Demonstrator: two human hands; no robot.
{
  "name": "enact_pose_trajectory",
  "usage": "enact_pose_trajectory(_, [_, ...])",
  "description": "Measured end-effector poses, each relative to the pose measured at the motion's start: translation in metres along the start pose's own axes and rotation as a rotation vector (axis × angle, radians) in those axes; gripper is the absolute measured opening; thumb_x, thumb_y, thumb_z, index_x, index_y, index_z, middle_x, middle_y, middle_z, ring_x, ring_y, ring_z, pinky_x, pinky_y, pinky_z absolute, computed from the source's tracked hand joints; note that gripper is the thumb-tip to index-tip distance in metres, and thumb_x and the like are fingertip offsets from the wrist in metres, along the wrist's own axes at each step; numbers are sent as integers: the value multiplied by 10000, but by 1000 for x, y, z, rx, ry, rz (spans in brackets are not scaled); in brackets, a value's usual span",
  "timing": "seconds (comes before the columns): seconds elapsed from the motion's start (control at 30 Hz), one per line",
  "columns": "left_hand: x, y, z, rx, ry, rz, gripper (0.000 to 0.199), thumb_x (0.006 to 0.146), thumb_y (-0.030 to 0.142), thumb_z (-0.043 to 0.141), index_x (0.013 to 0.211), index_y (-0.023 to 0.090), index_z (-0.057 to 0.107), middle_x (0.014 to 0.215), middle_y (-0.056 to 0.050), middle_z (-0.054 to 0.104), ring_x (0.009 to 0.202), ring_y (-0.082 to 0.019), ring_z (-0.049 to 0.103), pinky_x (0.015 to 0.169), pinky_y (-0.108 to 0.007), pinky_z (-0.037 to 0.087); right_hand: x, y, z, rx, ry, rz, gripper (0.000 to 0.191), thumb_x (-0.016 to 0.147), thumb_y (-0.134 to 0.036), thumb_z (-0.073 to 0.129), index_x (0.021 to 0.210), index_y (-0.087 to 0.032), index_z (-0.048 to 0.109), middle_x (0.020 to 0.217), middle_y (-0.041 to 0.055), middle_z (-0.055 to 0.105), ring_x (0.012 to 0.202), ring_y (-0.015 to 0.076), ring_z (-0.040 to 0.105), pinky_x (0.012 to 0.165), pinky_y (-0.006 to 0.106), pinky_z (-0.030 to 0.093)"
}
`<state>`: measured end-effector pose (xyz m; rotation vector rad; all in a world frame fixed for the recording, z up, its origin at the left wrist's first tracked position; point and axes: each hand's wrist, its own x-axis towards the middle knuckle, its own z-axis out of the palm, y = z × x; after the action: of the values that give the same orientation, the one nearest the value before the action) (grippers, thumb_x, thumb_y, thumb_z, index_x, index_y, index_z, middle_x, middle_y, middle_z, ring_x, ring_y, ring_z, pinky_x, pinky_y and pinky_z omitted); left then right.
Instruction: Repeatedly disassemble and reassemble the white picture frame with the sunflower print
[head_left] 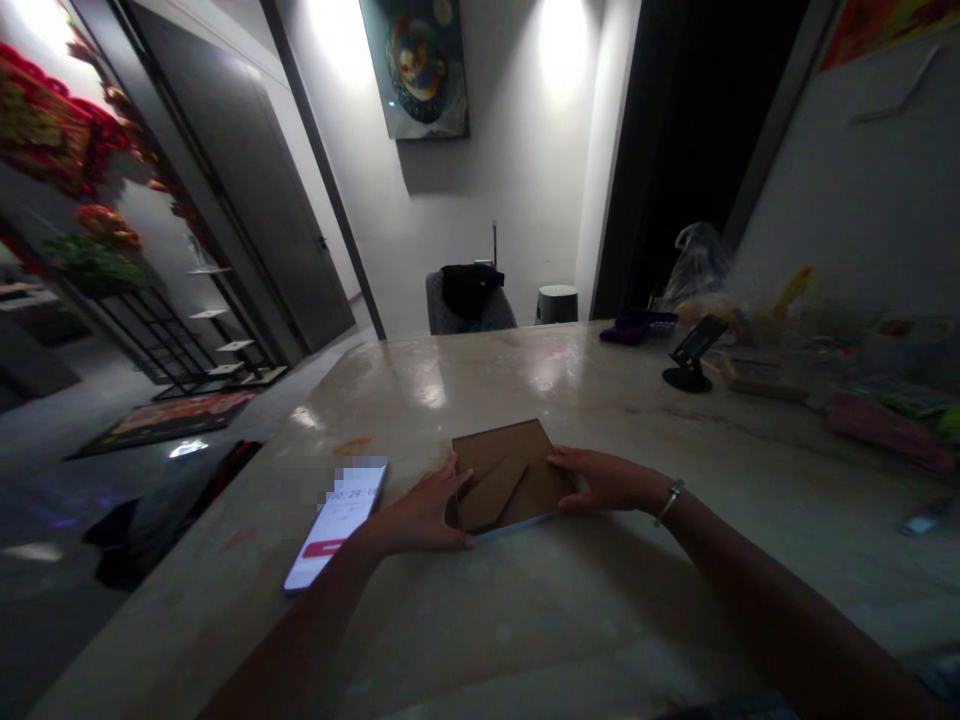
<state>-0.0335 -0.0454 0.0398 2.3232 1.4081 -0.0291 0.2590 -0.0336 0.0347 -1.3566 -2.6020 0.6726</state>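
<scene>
Left hand (420,510), right hand (607,480) clamp opposite edges of back-up picture frame (510,475); phone (337,525) just left.

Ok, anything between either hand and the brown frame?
Nothing visible. The left hand and right hand both touch opposite edges of the brown-backed frame. The phone lies outside the left hand, not between them.

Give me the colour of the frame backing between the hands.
Plain brown, the frame backing; best seen in the head view.
</scene>
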Motion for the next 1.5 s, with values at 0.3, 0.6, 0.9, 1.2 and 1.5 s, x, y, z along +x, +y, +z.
enact_pose_trajectory(0.3, [2,3,5,-31,101,-18,642,670,443,556,1264,248,407,1411,-85,268,1229,-305,338,998,-424,293,5,4,6,34,48,-24,603,698,-438,593,1240,-205,465,1320,106,410,1175,272,412,989,398,314])
enact_pose_trajectory(0.6, [2,6,8,-3,132,-22,655,648,438,567,1252,230,423,1420,-93,247,1223,-299,347,984,-407,309,5,7,8,70,70,1,602,678,-437,616,1223,-222,479,1306,102,414,1178,267,400,990,413,302])
enact_pose_trajectory(0.9, [-4,4,12,17,195,-10,584,690,366,522,1249,229,426,1396,-60,316,1249,-254,316,1017,-380,264,9,19,13,123,151,-5,587,719,-359,576,1240,-133,426,1248,132,472,1141,239,435,985,388,316])
enact_pose_trajectory(1.2, [3,7,17,43,271,-52,554,667,229,513,1217,188,456,1381,-93,326,1232,-251,345,1021,-371,279,9,22,15,57,147,-16,606,731,-396,556,1256,-124,424,1299,142,423,1199,242,380,1015,388,282])
enact_pose_trajectory(1.5, [9,12,24,127,249,-128,667,658,131,442,1311,137,309,1434,-128,201,1295,-250,223,1042,-392,210,10,21,21,33,218,-9,545,776,-416,495,1252,-157,438,1342,134,381,1232,247,353,1021,411,275])
